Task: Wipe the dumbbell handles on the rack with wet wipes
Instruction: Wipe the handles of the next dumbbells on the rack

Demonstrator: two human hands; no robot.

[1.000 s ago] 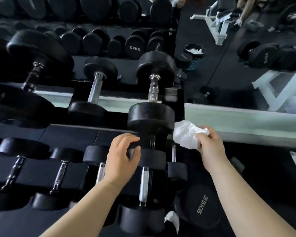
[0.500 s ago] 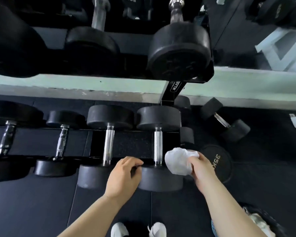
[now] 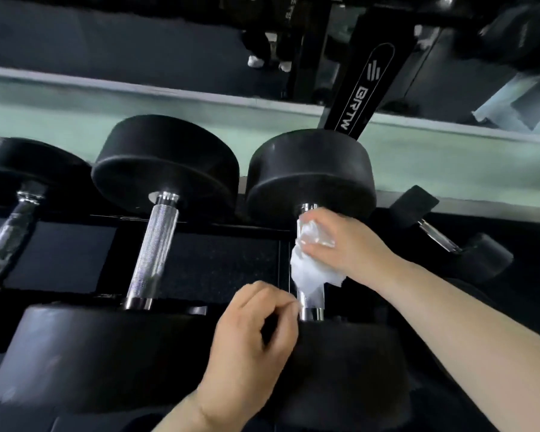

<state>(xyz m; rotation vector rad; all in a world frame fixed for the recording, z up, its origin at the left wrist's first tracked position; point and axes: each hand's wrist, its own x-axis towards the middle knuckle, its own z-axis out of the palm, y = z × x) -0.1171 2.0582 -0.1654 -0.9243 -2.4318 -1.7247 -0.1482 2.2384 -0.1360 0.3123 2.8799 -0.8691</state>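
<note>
The right hand (image 3: 349, 244) clamps a wadded wet wipe (image 3: 309, 269) round the upper part of the rightmost dumbbell handle (image 3: 310, 302), whose long axis runs from 12 to 6 o'clock. Bare chrome lies at 6 o'clock from that grip, so the stroke probably comes toward the person. The left hand (image 3: 250, 347), at 7 o'clock from the wipe, has its fingers curled against the near head (image 3: 356, 369); whether it holds anything, I cannot tell.

An open lane is lying between the middle handle (image 3: 153, 251) and the right handle (image 3: 311, 302), over the dark tray (image 3: 219, 263). The right handle is being crowded: the right grip (image 3: 346, 241) and wipe (image 3: 312, 269) are covering its upper part, the left grip (image 3: 256, 341) is sitting just beside its lower collar, and heads (image 3: 309, 173) are walling both ends. An upright (image 3: 365, 85) is standing behind the farther one.
</note>
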